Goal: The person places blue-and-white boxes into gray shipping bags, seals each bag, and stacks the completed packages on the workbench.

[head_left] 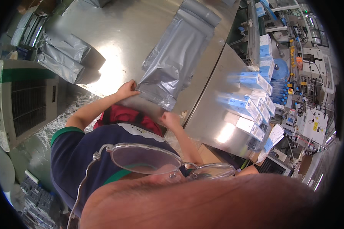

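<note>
A long stack of silver-grey plastic bags [179, 57] lies on the metal table, with its near end toward me. At its near left corner is my left hand [126, 91], fingers bent and the thumb against the plastic, closed on the corner of a grey bag. My right hand [171, 120] is closed like a fist just below the near right corner, at the table's edge. What its fingers hold, if anything, is hidden. Between both hands runs a smooth greyish strip along the near edge.
More folded grey bags [70, 59] lie at the table's left. Blue-and-white boxes [248, 107] stand on the metal surface [202, 122] to the right, beyond a seam. Machinery [313, 114] fills the far right. A grey vented unit [28, 101] stands left of the table.
</note>
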A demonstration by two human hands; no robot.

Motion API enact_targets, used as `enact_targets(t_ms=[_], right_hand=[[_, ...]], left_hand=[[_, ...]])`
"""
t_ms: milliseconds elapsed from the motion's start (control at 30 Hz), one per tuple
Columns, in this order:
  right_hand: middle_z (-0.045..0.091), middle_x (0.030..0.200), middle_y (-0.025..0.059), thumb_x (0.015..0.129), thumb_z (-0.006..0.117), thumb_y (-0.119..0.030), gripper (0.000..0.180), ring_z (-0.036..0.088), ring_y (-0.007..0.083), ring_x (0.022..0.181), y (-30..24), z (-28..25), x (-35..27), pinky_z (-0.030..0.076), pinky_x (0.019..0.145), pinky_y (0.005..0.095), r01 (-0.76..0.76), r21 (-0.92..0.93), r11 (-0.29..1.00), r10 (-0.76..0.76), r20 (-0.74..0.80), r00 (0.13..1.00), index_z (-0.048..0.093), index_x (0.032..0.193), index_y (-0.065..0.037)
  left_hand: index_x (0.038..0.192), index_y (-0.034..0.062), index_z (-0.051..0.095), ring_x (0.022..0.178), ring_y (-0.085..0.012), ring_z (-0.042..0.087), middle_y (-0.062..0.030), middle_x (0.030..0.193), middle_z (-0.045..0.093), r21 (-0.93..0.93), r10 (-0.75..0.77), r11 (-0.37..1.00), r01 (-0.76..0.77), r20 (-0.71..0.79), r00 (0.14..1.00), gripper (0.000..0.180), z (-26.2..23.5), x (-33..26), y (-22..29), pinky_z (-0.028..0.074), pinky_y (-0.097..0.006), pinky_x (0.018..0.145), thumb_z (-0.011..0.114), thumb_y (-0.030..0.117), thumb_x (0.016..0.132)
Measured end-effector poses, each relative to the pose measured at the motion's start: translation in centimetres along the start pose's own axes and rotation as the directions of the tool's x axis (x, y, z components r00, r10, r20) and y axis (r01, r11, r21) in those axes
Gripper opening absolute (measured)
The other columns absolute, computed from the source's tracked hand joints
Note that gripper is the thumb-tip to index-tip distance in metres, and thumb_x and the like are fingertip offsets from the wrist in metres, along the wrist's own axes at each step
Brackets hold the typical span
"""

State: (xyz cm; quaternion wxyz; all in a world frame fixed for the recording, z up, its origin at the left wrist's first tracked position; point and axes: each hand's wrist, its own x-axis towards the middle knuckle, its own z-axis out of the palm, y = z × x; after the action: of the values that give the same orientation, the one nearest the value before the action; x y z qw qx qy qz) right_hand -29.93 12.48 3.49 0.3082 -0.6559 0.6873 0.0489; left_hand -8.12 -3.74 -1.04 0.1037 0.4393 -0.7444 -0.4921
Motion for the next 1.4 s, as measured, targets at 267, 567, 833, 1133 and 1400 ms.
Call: enact_targets(t_ms=[267, 567, 833, 1133, 1400], right_hand=[[0.046, 0.059, 0.0065, 0.067, 0.061, -0.009, 0.017, 0.044, 0.0125, 0.049, -8.5, 0.4, 9.3, 0.036, 0.046, 0.0244, 0.415, 0.598, 0.686, 0.016, -0.582, 0.813, 0.054, 0.081, -0.003], [0.055, 0.080, 0.0119, 0.075, 0.043, -0.014, 0.016, 0.053, 0.0279, 0.075, 1.4, 8.1, -6.7, 0.041, 0.063, 0.0390, -0.122, 0.251, 0.960, 0.114, 0.046, 0.992, 0.053, 0.083, -0.005], [0.054, 0.074, 0.0060, 0.065, 0.051, -0.008, 0.035, 0.052, 0.0210, 0.068, 4.4, -2.5, 0.4, 0.038, 0.052, 0.0308, 0.184, -0.371, 0.910, -0.328, -0.374, 0.867, 0.049, 0.100, -0.010], [0.042, 0.058, 0.0077, 0.073, 0.052, -0.018, 0.021, 0.040, 0.0223, 0.053, 7.1, -4.8, 5.0, 0.032, 0.052, 0.0293, 0.207, 0.418, 0.885, 0.233, -0.781, 0.579, 0.051, 0.062, -0.001], [0.050, 0.086, 0.0184, 0.067, 0.048, -0.008, 0.028, 0.046, 0.0318, 0.086, 4.2, -4.2, 11.0, 0.035, 0.077, 0.0378, -0.007, 0.231, 0.973, 0.179, -0.738, 0.650, 0.048, 0.093, 0.002]], left_hand=[[0.064, -0.0010, 0.049, 0.050, -0.0089, 0.047, -0.0037, 0.059, 0.053, -0.527, 0.042, 0.849, 0.039, 0.141, 0.989, 0.011, 0.8, -1.6, -1.0, 0.037, -0.023, 0.046, 0.050, 0.005, 0.074], [0.089, 0.0041, 0.052, 0.075, -0.0159, 0.054, -0.0086, 0.089, 0.056, -0.002, -0.019, 1.000, 0.019, 0.043, 0.999, 0.019, -1.0, -2.2, -0.4, 0.042, -0.029, 0.065, 0.048, 0.005, 0.071], [0.108, 0.0094, 0.044, 0.114, -0.0176, 0.031, -0.0070, 0.119, 0.036, 0.610, 0.761, 0.036, -0.792, 0.497, 0.417, 0.042, -3.6, 4.4, 2.4, 0.018, -0.043, 0.097, 0.046, 0.007, 0.066], [0.062, -0.0018, 0.056, 0.055, -0.0093, 0.043, -0.0064, 0.052, 0.048, -0.335, 0.004, 0.941, -0.051, -0.138, 0.990, 0.022, -2.1, 8.9, 4.0, 0.037, -0.026, 0.052, 0.057, 0.018, 0.072], [0.101, 0.0071, 0.048, 0.068, -0.0159, 0.054, -0.0042, 0.092, 0.056, 0.388, 0.309, 0.918, -0.078, -0.577, 0.756, 0.040, 2.8, 13.1, -0.3, 0.042, -0.033, 0.060, 0.042, 0.041, 0.079]])
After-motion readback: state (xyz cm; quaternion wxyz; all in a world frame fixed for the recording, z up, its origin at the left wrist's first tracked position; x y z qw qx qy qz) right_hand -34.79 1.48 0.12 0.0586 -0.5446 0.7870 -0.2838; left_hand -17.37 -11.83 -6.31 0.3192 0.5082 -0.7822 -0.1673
